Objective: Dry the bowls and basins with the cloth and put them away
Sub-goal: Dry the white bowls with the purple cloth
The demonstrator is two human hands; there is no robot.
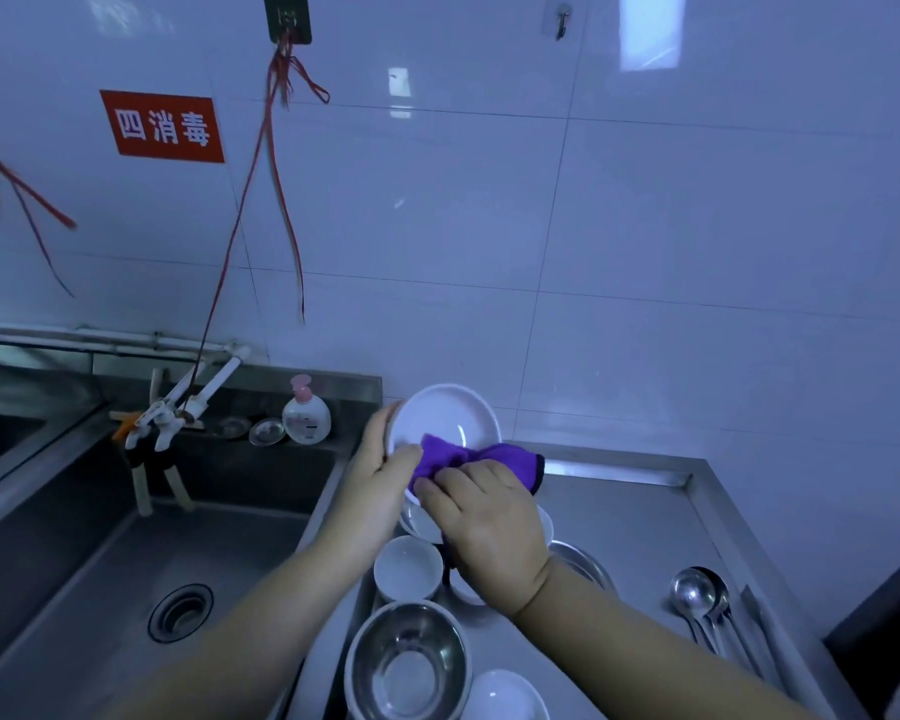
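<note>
My left hand (380, 472) grips the left rim of a white bowl (445, 415), which is tilted up above the counter with its inside facing me. My right hand (481, 519) holds a purple cloth (476, 457) against the bowl's lower inside and rim. Below the hands stand more white bowls (407, 566), partly hidden by my right hand. A steel basin (409, 662) sits nearer to me, and another white bowl (505, 696) lies at the bottom edge.
A deep steel sink (126, 589) with a drain lies to the left, taps (162, 418) and a soap bottle (306, 413) at its back. Steel ladles (700, 597) lie on the counter (645, 517) at right. Red strings hang down the tiled wall.
</note>
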